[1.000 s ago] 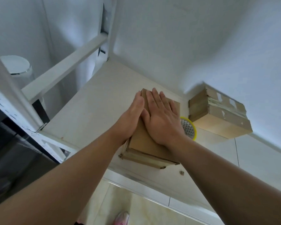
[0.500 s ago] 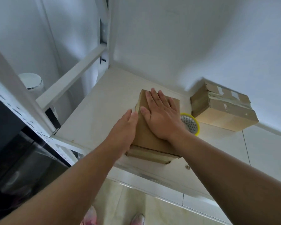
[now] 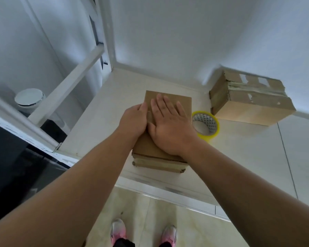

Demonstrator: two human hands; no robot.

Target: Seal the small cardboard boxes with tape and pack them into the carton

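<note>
Pressing down side by side, the left hand (image 3: 135,120) and right hand (image 3: 169,127) lie flat on top of the one small cardboard box (image 3: 168,98), touching each other and gripping nothing. The box sits close to the front edge of the bench (image 3: 100,122), with a broad stretch of bench between it and the white frame (image 3: 66,84). Just right of the box lies one yellow tape roll (image 3: 210,136) (beside the right wrist). Beyond it one taped carton (image 3: 253,107) stands at the wall, apart from the roll.
</note>
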